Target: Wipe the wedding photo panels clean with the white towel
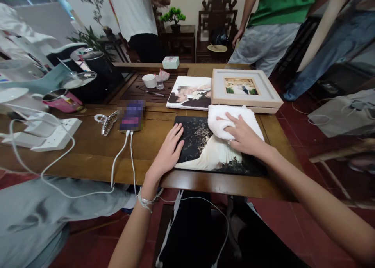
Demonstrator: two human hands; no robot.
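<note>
A dark photo panel (191,137) showing a flowing white dress lies flat at the table's front edge. Along its left edge rests my left hand (170,149), open, with the fingers stretched out and holding nothing. My right hand (241,133) holds a folded white towel (213,113) down on the panel's upper right part, its fingers partly spread over the cloth. The towel and hand hide that corner of the panel. Just behind lie a white photo panel (187,80) and a light wooden picture frame (247,100) with a small picture inside.
To the left are a phone (131,115) with two white cables, a claw hair clip (109,123) and a white power strip (60,137). A white cup (149,80) stands on the tea tray (129,92). People stand beyond the table; a person in grey trousers (73,205) sits at left.
</note>
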